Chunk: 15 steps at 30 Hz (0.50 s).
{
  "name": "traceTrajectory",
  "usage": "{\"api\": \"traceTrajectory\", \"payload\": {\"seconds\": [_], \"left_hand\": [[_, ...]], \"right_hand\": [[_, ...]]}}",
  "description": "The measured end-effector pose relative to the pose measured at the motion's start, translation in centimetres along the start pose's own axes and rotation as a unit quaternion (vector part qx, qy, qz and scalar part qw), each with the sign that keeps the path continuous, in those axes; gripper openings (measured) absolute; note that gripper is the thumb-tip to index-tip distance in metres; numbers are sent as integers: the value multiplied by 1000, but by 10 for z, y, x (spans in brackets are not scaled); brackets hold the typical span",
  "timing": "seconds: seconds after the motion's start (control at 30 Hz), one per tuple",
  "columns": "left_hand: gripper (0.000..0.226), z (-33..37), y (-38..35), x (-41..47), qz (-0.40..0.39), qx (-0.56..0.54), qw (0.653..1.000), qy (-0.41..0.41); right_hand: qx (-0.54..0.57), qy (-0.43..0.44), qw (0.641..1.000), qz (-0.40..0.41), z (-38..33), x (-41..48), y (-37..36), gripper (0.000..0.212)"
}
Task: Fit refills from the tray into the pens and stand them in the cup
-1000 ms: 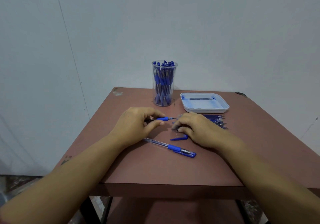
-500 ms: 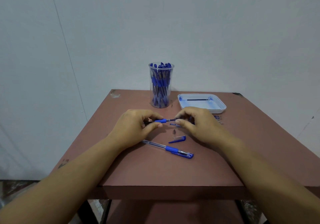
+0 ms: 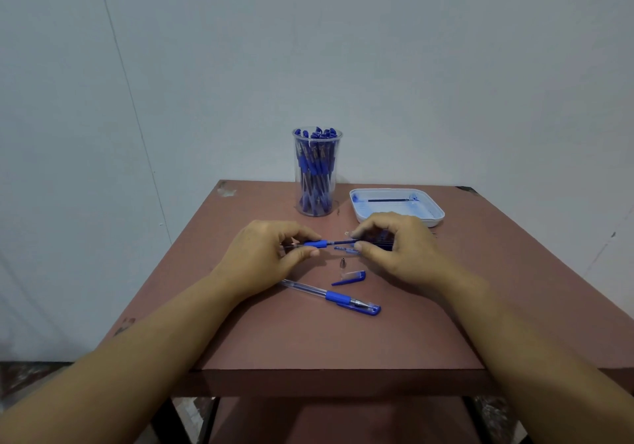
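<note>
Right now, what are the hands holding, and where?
The left hand pinches a pen at its blue grip; the right hand pinches a refill by its end.

A brown table is set against a plain pale wall. A chipped spot is seen at its far left corner.

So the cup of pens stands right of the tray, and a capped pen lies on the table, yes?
No. The head view shows the cup left of the tray, not right. A capped pen does lie on the table.
</note>
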<state>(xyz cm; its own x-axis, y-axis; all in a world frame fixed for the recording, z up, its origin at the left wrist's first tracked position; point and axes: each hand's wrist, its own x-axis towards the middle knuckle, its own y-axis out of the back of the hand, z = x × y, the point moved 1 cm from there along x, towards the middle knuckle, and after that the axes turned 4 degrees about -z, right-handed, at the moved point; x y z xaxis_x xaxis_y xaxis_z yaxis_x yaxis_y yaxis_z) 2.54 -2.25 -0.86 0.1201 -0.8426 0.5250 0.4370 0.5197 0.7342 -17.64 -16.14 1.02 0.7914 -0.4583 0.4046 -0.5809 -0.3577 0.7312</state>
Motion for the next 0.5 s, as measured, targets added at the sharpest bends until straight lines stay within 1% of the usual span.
{"api": "traceTrajectory", "payload": {"seconds": [0.1,0.17,0.27,0.4,0.5], "left_hand": [[24,3,-1,1,-5,-2,1000,-4],[24,4,-1,1,-7,1,1000,-8],[20,2,0,1,-2,2,1000,-4],[17,-5,4,1,10,6,1000,14],[16,-7,5,1,13,3,1000,22]], "right_hand": [[-4,23,1000,-6,-5,0,-3,17],[2,22,1000,-16,-7,1,-5,16],[12,6,1000,-11,-1,1,0,16],[18,-14,1000,17,15,-4,19,25],[19,-50,998,35,30,-6,29,17]]}}
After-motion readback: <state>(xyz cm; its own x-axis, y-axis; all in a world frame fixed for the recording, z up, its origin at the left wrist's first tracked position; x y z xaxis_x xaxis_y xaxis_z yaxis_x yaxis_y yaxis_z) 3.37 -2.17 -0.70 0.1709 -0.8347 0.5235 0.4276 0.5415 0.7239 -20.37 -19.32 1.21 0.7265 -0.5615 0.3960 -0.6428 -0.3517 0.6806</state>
